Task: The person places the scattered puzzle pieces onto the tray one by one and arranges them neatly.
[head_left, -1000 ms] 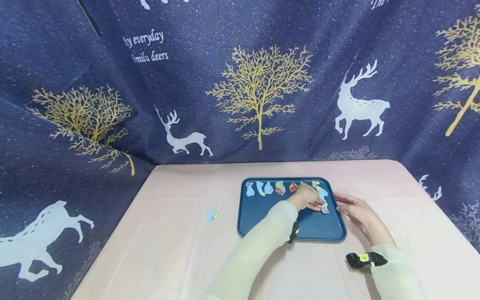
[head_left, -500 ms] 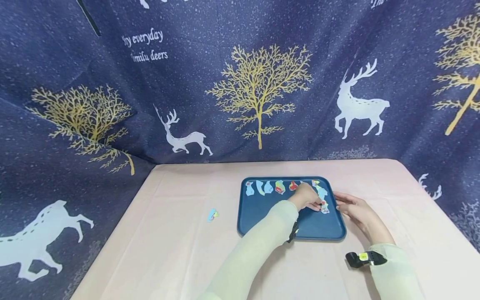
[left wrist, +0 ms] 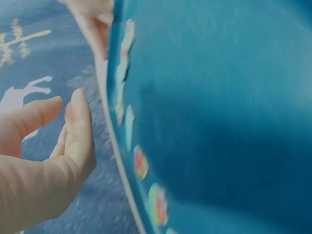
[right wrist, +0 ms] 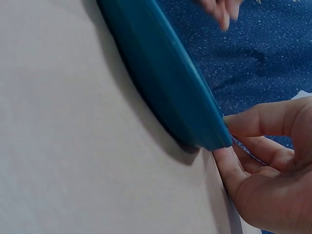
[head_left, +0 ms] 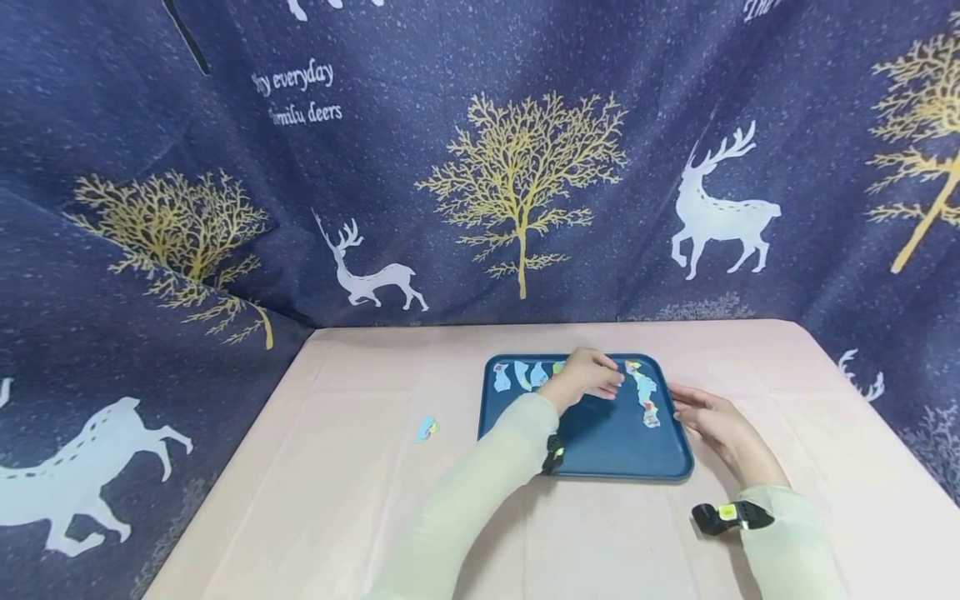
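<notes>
My left hand (head_left: 588, 377) hovers over the upper part of the blue tray (head_left: 637, 452). In the left wrist view its thumb and fingers stand apart, with nothing between them. Several flat, colourful puzzle pieces (head_left: 522, 376) lie in a row along the tray's far side, some hidden by the left hand. A strip of joined puzzle pieces (head_left: 645, 390) runs down the tray's right side. My right hand (head_left: 716, 421) holds the tray's right rim; the right wrist view has its thumb and a finger at the tray edge (right wrist: 214, 131).
One more puzzle piece (head_left: 427, 428) lies on the pale pink tablecloth (head_left: 337, 500), left of the tray. A dark blue cloth (head_left: 465, 283) with trees and deer hangs behind the table. Both wrists wear black cameras (head_left: 731, 517).
My left hand has lifted away from the lower end of the joined strip and moved up and left over the tray. The right hand stays at the rim.
</notes>
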`<state>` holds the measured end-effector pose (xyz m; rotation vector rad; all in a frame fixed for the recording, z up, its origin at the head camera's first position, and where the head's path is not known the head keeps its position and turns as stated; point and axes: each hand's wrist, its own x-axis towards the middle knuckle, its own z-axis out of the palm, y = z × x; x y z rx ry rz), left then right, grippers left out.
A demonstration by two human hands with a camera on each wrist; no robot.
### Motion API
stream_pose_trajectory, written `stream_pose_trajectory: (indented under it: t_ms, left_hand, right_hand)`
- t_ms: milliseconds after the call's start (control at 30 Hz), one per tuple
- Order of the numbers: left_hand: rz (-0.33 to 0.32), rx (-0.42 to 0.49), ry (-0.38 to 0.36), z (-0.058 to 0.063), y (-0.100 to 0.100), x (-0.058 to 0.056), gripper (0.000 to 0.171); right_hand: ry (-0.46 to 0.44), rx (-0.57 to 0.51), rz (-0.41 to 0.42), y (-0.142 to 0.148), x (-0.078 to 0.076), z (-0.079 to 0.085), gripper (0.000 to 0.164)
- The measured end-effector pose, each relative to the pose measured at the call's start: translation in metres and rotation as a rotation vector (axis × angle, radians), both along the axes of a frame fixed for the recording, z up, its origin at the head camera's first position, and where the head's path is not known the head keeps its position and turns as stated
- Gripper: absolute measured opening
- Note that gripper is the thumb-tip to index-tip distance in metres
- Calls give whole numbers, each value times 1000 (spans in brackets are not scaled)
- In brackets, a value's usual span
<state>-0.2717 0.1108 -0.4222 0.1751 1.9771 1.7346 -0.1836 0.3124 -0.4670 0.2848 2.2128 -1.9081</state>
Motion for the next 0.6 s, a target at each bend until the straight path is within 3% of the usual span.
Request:
stream_pose_trajectory:
  t_ms: [133, 333, 600]
  left_hand:
    - [-14, 18, 45, 8, -29, -8, 26]
    - [22, 48, 64, 24, -80, -13, 29]
    - [100, 60, 99, 26, -153, -19, 35]
  right_hand:
    - [6, 3, 8, 1, 1, -1, 69]
    - [-10, -15, -5, 3, -2, -3, 68]
    - [-10, 7, 13, 3, 0, -2, 69]
